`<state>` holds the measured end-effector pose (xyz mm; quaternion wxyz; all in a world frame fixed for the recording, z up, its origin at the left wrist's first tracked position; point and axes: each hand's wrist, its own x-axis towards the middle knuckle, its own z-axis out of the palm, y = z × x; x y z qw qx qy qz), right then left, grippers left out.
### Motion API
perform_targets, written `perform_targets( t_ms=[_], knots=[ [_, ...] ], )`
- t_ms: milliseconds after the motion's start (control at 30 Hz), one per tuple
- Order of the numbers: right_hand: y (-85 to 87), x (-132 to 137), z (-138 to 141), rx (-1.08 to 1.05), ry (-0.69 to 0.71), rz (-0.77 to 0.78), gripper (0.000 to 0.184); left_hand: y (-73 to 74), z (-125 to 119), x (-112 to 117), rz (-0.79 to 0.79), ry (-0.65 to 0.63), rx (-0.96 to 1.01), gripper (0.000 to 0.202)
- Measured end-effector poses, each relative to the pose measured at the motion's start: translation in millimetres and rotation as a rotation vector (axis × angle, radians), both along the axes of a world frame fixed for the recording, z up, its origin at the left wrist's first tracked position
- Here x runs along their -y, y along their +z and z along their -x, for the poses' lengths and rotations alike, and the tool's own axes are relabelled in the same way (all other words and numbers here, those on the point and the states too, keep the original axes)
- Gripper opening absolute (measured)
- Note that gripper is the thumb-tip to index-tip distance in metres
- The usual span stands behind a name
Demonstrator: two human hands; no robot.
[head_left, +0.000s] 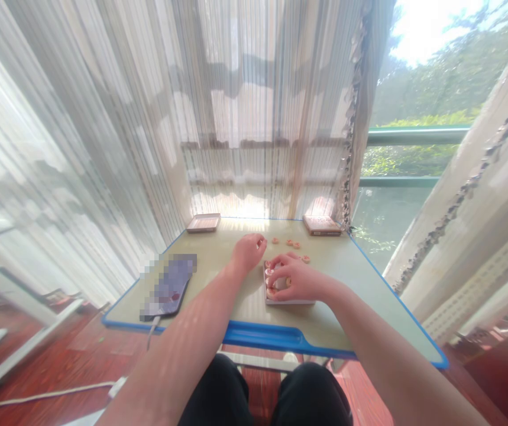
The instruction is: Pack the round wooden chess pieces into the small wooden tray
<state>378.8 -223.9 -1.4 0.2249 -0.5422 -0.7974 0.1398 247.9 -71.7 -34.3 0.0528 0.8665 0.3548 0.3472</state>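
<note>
A shallow box [290, 302] sits near the front of the table, with several round wooden Chinese chess pieces [269, 272] in it, some marked in red. Over this box spreads my right hand [295, 277], fingers bent and apart, fingertips down at the pieces along the left side. My left hand [249, 251] is just beyond the box to the left. Its fingers are curled together in a pinch; whatever is between them is too small to make out. Loose chess pieces [289, 242] lie on the tabletop to the right of my left hand, and another piece [306, 259] lies beyond my right hand.
The pale table [218, 284] has a blue edge. A shallow tray or lid [203, 223] lies at the back left, a flat box [322, 225] at the back right. A phone [171, 290] with a cable [151, 331] lies at the left. Curtains [245, 118] hang behind.
</note>
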Motion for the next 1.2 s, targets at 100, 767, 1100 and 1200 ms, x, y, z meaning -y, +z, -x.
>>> perform_targets(
  t_ms=[100, 767, 1100, 1200],
  knots=[
    [2.0, 1.0, -0.1, 0.007, -0.006, 0.038, 0.013, 0.7, -0.2, 0.3, -0.001, 0.019, -0.009, 0.022],
    [4.3, 0.2, -1.7, -0.004, 0.009, 0.070, 0.016, 2.6, -2.4, 3.8, 0.012, 0.031, -0.027, 0.023],
    [-4.4, -35.1, -62.1, -0.057, -0.683, -0.220, 0.031, -11.3, 3.1, -29.2, 0.121, 0.279, 0.038, 0.022],
    [-11.1, -39.8, -75.8, 0.027, -0.735, -0.154, 0.033, -15.6, 1.0, -37.5, 0.208, 0.209, 0.051, 0.033]
  ],
)
